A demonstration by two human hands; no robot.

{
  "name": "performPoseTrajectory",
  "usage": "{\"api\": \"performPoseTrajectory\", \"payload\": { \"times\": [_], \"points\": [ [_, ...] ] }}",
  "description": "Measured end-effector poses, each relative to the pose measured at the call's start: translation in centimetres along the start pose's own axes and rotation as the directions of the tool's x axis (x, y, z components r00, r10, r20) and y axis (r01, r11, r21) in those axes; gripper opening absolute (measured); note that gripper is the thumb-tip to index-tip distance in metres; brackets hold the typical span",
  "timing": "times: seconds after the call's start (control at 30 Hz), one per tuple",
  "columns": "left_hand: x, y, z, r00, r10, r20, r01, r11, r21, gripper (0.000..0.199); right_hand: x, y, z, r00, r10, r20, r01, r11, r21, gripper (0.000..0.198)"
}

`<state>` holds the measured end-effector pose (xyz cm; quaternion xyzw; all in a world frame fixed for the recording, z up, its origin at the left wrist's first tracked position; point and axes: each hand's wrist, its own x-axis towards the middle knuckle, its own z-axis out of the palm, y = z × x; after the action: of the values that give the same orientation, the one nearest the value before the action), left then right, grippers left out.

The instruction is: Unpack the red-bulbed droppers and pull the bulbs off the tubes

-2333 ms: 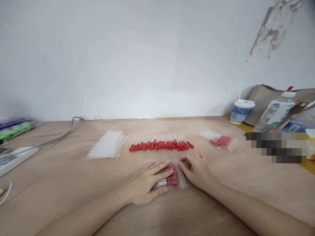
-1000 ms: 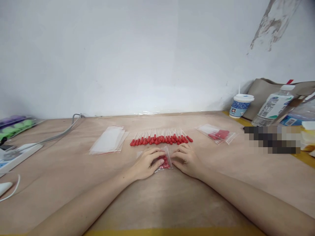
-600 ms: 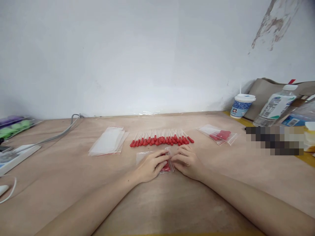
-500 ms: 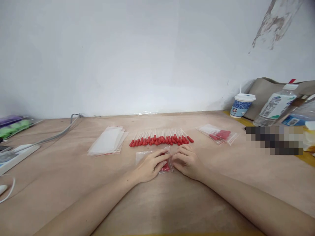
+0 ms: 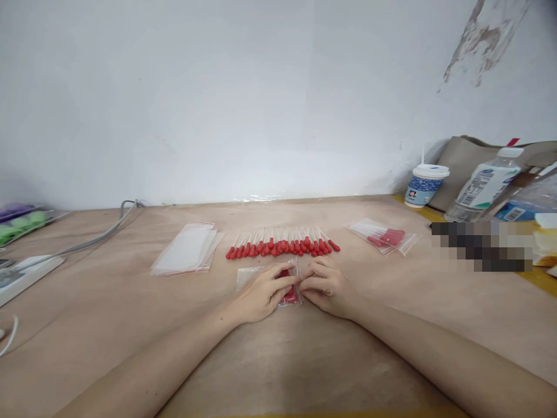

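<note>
A clear zip bag (image 5: 244, 280) with red-tipped sticks (image 5: 289, 295) inside lies flat in front of me, its zip end to the right. My left hand (image 5: 265, 292) rests over the bag, thumb and fingers gripping it near the red tips and covering its middle. At the bag's right edge, my right hand (image 5: 326, 287) has its thumb and fingers pinched together on the zip end. Just beyond both hands, several loose white sticks with red bulb-shaped tips (image 5: 282, 248) lie in a row, tips toward me.
Flat zip bags (image 5: 185, 249) are stacked at left. Filled bags (image 5: 383, 235) of red-tipped sticks lie at right. Farther right stand a lidded paper cup (image 5: 424, 187), a plastic bottle (image 5: 485, 186) and a grey bag (image 5: 452, 157). A power strip (image 5: 37, 273) with a cable sits at far left.
The whole view has shifted slightly. Both hands stay at the bag, with the right fingers still at its zip end; little else differs.
</note>
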<state>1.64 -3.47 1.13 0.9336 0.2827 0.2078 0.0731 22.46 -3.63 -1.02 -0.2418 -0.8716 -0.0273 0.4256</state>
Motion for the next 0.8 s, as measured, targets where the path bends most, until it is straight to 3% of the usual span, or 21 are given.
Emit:
{"api": "performPoseTrajectory", "payload": {
  "times": [0.43, 0.8],
  "points": [
    [0.2, -0.8, -0.8, 0.984, 0.175, -0.037, -0.163, 0.96, 0.228, 0.026, 0.1, -0.3, -0.4, 0.991, -0.066, 0.12, 0.084, 0.985, -0.153, 0.013],
    [0.6, -0.4, -0.6, 0.984, 0.18, 0.003, -0.176, 0.955, 0.238, 0.023, 1.0, -0.9, -0.7, 0.97, -0.203, 0.135, 0.232, 0.941, -0.247, 0.015]
  ]
}}
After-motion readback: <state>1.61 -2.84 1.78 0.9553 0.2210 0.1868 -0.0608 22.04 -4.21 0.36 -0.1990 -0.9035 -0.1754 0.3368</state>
